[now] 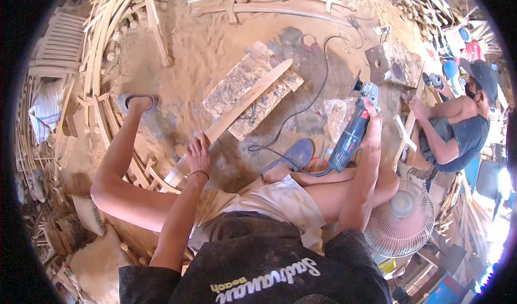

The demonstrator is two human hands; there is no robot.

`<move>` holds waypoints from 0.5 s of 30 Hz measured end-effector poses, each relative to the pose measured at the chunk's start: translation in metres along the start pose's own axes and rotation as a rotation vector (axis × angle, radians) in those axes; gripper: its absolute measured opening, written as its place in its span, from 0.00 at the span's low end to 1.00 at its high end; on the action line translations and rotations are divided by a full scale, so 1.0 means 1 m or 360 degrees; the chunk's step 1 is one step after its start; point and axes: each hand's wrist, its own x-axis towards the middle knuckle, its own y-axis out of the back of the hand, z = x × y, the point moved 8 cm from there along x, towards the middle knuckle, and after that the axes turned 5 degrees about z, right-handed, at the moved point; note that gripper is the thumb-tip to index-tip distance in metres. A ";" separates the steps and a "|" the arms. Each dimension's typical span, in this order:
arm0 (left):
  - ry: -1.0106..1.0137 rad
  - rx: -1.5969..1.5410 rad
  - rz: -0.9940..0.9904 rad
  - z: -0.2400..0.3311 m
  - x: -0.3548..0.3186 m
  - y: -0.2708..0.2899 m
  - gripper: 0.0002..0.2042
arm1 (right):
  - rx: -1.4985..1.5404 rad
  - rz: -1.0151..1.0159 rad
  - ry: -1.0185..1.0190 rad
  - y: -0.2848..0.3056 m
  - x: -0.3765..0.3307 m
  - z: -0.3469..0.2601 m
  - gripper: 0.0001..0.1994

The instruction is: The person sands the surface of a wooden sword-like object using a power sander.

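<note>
My left hand (198,154) grips a long wooden blade (247,99), its fingers laid over the wood near the lower end. The blade slants up to the right, and its rounded tip rests across a worn wooden block (237,85) on the ground. In my right hand (370,108) is a blue angle grinder (349,137), held around its neck close to the metal head. The grinder's disc is seen nearly edge-on, apart from the blade. Its body hangs down toward my right knee.
A black cord (322,83) loops over the sandy ground. Wooden swords (280,14) lie at the far side, and more wooden pieces (99,40) pile up at left. A fan (401,212) stands by my right knee. Another person (458,115) sits at right with a grinder.
</note>
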 end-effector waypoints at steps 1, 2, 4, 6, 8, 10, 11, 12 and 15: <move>0.0032 -0.0088 -0.0087 0.001 0.001 -0.002 0.41 | -0.0010 -0.0009 -0.0004 0.000 0.000 0.001 0.22; 0.0061 -0.0170 -0.0174 0.001 0.005 -0.002 0.40 | -0.0014 -0.0018 -0.0011 0.000 0.000 0.002 0.22; 0.0079 -0.0331 -0.0286 -0.004 0.016 0.002 0.37 | -0.0057 0.0023 -0.0057 0.001 0.002 0.005 0.22; 0.0042 -0.0484 -0.0350 -0.013 0.028 0.012 0.31 | -0.0093 0.0045 -0.0057 -0.001 0.000 0.008 0.23; 0.0088 -0.1092 -0.0892 -0.025 0.042 0.011 0.23 | -0.0150 0.0072 0.0005 0.005 0.000 0.004 0.23; 0.0190 -0.1522 -0.1200 -0.039 0.046 0.011 0.19 | -0.0205 0.0083 0.0050 0.002 0.002 0.003 0.24; 0.0253 -0.1679 -0.1250 -0.040 0.044 0.007 0.19 | -0.0239 0.0098 0.0071 0.003 0.002 0.001 0.24; 0.0313 -0.1837 -0.1301 -0.039 0.043 0.003 0.20 | -0.0266 0.0098 0.0075 0.003 0.002 0.000 0.24; 0.0596 -0.1852 -0.1501 -0.038 0.036 -0.024 0.24 | -0.0306 0.0100 0.0087 -0.002 -0.003 -0.004 0.23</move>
